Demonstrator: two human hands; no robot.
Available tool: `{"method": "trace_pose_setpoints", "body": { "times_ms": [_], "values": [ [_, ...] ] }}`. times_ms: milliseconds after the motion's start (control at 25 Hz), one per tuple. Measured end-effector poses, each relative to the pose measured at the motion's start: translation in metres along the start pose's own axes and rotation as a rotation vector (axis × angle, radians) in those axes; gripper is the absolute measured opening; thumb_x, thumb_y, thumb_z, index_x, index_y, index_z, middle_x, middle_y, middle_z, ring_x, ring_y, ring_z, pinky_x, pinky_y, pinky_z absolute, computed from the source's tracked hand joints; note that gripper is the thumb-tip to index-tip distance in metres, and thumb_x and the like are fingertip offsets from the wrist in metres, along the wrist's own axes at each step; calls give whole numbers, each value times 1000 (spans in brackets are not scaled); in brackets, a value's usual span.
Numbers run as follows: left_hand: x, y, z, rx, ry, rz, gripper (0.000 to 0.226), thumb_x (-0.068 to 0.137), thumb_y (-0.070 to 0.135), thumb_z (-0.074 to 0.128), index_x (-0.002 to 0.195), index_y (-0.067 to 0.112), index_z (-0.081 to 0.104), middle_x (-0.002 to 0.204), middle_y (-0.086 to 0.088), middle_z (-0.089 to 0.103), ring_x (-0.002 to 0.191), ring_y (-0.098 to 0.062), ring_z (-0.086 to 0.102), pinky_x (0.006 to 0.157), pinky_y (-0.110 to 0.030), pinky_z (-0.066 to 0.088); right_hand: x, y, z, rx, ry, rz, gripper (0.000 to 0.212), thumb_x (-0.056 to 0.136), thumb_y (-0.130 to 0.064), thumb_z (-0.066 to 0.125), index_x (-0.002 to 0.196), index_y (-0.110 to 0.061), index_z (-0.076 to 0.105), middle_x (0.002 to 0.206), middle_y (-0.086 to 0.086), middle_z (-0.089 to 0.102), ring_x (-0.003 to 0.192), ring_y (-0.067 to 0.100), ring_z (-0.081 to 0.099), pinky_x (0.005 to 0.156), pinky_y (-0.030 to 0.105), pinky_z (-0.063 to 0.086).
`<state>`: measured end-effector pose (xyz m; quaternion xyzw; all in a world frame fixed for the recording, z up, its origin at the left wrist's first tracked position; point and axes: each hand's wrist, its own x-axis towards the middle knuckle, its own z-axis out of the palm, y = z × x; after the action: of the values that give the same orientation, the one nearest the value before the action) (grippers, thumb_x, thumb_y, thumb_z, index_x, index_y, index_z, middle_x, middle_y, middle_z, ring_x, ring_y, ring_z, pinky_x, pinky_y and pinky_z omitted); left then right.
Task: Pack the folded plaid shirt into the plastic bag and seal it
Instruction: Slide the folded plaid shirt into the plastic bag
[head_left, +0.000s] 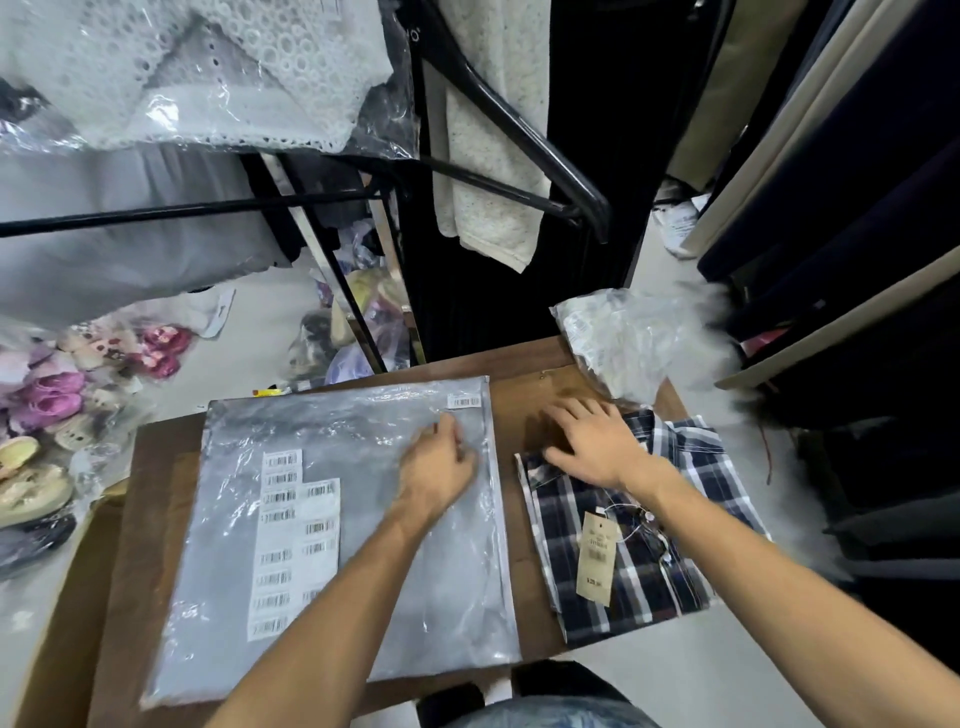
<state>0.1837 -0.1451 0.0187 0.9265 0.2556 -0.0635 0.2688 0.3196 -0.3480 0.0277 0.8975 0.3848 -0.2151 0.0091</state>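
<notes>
Plastic bag (332, 519) lay flat at frame centre, left hand (436, 475) loosely curled upon it, right hand (592, 441) spread wide on plaid shirt (634, 535) at lower right

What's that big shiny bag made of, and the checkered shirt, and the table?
The bag looks like thin glossy plastic: it crinkles and glints. The plaid shirt seems woven cloth, matte, probably cotton, with a crossing stripe pattern. The table looks like brown wood or wood-look laminate; I can't tell which.
</notes>
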Motion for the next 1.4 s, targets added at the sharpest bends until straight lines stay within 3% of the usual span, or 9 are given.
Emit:
{"method": "trace_pose_setpoints", "body": {
  "times_ms": [80,240,360,480,640,760,960,1160,1400],
  "values": [
    [-14,12,19,17,-95,-11,32,88,45,62,99,20,45,97,-5,63,91,-29,62,75,-38,52,-8,11,8,-75,-41,-73,87,83,-75,32,155,-27,38,167,3,30,153,27,24,121,52,18],
    [-32,23,44,57,-163,-104,63,80,52,74,123,11,51,116,-12,59,109,-31,60,90,-39,53,-10,27,10,-130,-156,-175,101,71,-86,58,153,-30,41,163,3,35,150,29,30,123,57,16],
    [-36,23,45,-81,-160,-141,41,84,31,70,115,10,54,114,-12,58,107,-29,58,89,-33,49,-7,28,-2,-104,-150,-188,96,61,-82,72,135,-24,52,138,0,56,129,25,46,113,49,31],
    [-39,20,36,-137,-154,-110,14,86,22,64,93,16,53,97,-6,60,91,-23,58,78,-28,45,-7,22,-7,-43,-233,-208,91,63,-75,78,131,-22,50,130,4,64,128,27,45,109,49,31],
    [-51,11,31,-216,-119,-128,6,88,10,58,92,12,53,79,-5,63,71,-23,60,72,-34,52,-9,28,-7,141,-330,-294,70,75,-71,72,133,-33,62,121,0,63,124,21,39,115,57,26],
    [-61,5,29,-334,-108,-148,7,88,4,54,94,8,53,75,-15,69,62,-26,71,65,-36,57,-14,36,-8,357,-310,-345,43,82,-64,72,114,-33,71,103,-5,69,109,13,47,104,44,36],
    [-70,5,18,-427,-104,-159,8,92,0,51,97,6,52,80,-21,73,54,-16,71,55,-25,56,-20,41,-20,755,-208,-405,19,86,-31,82,97,-17,78,86,8,73,78,7,62,77,27,49],
    [-75,5,8,-384,-112,-132,5,96,2,53,99,6,53,74,-16,74,59,-18,73,62,-26,57,-21,46,-27,980,-100,-286,16,85,-15,81,101,-17,78,89,-10,78,82,4,71,77,16,53],
    [-81,9,-5,-380,-131,-126,5,97,5,54,97,10,54,67,-8,74,61,-17,72,55,-17,51,-11,38,-18,1108,50,-134,30,80,-28,83,107,-19,77,101,-2,80,95,21,76,79,28,62]
  ]
}}
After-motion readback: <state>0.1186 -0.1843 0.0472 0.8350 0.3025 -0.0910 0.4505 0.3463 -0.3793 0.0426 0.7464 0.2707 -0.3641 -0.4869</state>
